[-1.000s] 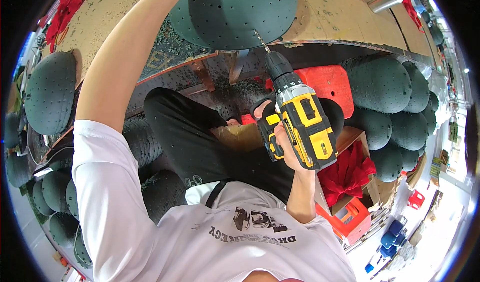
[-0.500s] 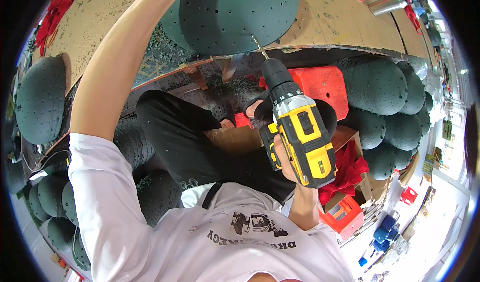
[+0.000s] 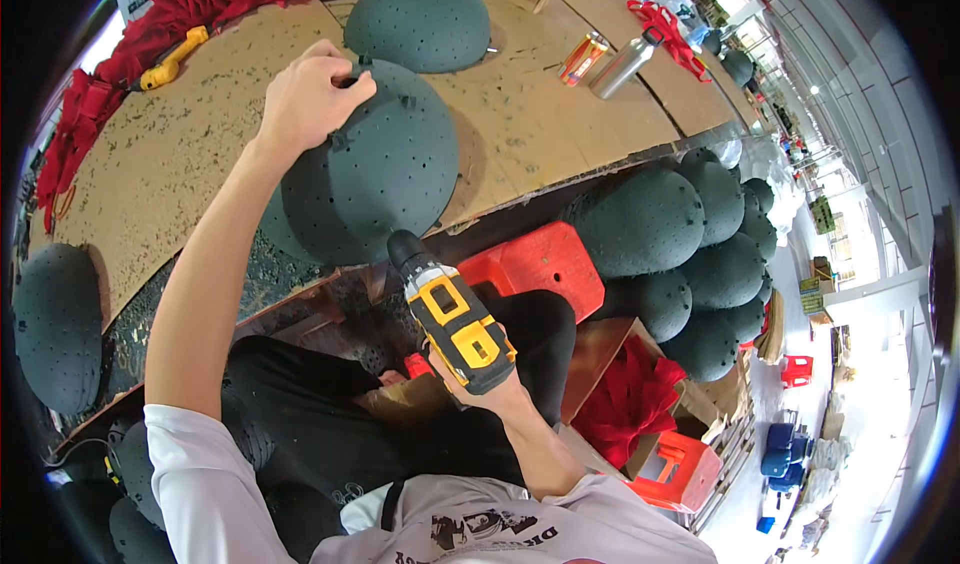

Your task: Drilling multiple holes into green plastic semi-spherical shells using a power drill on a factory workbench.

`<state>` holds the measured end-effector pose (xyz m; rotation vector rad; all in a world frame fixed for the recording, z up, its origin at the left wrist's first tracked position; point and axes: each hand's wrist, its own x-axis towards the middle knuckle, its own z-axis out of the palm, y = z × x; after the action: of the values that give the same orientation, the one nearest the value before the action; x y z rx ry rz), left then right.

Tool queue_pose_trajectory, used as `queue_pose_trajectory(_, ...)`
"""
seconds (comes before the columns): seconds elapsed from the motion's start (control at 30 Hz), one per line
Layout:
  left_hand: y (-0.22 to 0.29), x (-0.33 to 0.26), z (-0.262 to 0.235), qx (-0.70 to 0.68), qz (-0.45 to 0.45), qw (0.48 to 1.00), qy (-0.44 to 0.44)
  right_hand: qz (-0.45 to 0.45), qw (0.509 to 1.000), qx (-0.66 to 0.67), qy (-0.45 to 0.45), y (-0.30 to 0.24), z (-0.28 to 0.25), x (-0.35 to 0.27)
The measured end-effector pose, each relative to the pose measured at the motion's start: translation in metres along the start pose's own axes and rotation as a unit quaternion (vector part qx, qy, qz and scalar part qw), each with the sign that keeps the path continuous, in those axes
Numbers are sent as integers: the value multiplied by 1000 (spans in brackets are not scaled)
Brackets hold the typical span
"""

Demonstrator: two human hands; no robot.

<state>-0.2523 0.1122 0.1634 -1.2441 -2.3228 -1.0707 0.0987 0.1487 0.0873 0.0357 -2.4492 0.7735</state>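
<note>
A dark green dome-shaped shell [image 3: 385,169], dotted with small holes, rests at the table's near edge. My left hand [image 3: 312,104] lies on its upper side with bent fingers, gripping it near a small raised tab. In my right hand [image 3: 497,392] is a yellow-and-black cordless drill [image 3: 460,329], pointed at the dome's near side. The chuck is up against the shell, and the bit does not show, so how deep it sits is hidden.
Behind stands another green dome [image 3: 420,24]. A can [image 3: 582,59], a metal bottle [image 3: 628,64] and a yellow tool [image 3: 175,59] lie farther off. Stacked domes [image 3: 640,219] and a red stool [image 3: 540,269] are right of my knees. Green shavings litter the cardboard-covered table [image 3: 520,114].
The view has shifted, bringing more of the table and my left hand into sight. The drill has closed in on the dome; its bit, seen before at the near edge, is now out of sight.
</note>
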Motion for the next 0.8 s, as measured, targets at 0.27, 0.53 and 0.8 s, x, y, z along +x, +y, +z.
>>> queue_pose_trajectory(0.27,7,1,-6,9,-21,999,-22,180,978,104,3,-9,6,-37)
queue_pose_trajectory(0.53,3,3,-5,46,-7,998,-35,169,984,46,23,-29,-14,-45)
queue_pose_trajectory(0.8,13,3,-24,65,86,993,-50,249,949,187,56,-52,-49,-84)
